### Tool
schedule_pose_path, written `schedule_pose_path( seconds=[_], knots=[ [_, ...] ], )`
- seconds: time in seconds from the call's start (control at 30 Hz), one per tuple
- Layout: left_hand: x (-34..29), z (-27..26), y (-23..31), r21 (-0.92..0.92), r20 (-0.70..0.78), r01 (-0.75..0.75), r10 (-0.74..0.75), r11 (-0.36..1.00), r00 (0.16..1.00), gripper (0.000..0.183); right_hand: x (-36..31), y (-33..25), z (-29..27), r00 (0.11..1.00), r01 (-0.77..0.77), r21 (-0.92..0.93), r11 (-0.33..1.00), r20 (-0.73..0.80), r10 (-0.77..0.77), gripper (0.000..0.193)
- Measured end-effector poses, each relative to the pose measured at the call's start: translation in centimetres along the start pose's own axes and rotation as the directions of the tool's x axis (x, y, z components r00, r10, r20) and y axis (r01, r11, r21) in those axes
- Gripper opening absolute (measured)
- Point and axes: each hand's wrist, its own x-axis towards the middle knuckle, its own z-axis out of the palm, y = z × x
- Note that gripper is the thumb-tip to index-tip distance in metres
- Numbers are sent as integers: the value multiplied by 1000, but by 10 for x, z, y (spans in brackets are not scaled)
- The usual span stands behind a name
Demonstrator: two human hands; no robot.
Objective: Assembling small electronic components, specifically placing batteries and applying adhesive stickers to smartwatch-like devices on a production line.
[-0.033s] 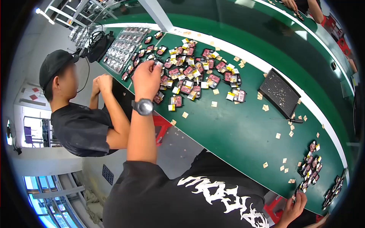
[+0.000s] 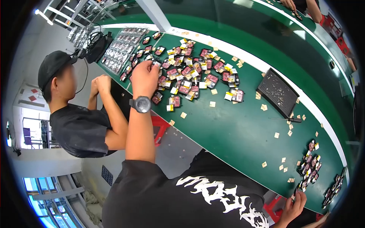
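My left hand point(image 2: 145, 78), with a dark watch point(image 2: 142, 104) on its wrist, is stretched over the left end of a spread of small black-cased modules point(image 2: 185, 86) with pinkish faces and yellow-and-white tags. Its fingers are pinched; a small pale bit shows at the fingertips, too hidden to name. My right hand point(image 2: 295, 207) is at the table's near right edge, fingers curled round a small black module point(image 2: 293, 197) that it largely covers. Beside it, a smaller cluster of modules point(image 2: 310, 167) runs away from the hand.
A black perforated tray point(image 2: 279, 93) holds tiny bits, with a screwdriver point(image 2: 294, 120) beside it. Small beige squares point(image 2: 212, 103) are scattered over the green table point(image 2: 228, 133). Clear trays point(image 2: 121, 49) stand at far left. A co-worker point(image 2: 83, 121) is close on my left. Another module row point(image 2: 334, 190) lies far right.
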Motion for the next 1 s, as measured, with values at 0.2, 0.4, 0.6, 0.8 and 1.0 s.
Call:
schedule_pose_path(
  seconds=[0.2, 0.4, 0.6, 0.8, 1.0],
  knots=[
    [0, 7, 32, 367, -130, -136, 195, 920, 972, 40, 35, -72, -10, 996, 18, 94, 995, -88, -9, 25],
    [-135, 8, 161, -698, 616, 167, 465, 696, 636, 40, 88, -118, 11, 932, 325, 185, 927, -229, -281, 31],
    [-238, 39, 219, -55, 682, 959, 712, 278, -167, 53, 94, -137, 23, 929, 355, 255, 899, -201, -310, 30],
    [-251, 47, 233, -232, 691, 893, 711, 385, -128, 60, 49, -123, 14, 616, -486, 850, -203, 499, 609, 36],
    [-268, 51, 256, -458, 764, 648, 642, 609, -62, 49, 24, -96, 20, 606, -378, 782, -496, 614, 506, 60]
  ],
)
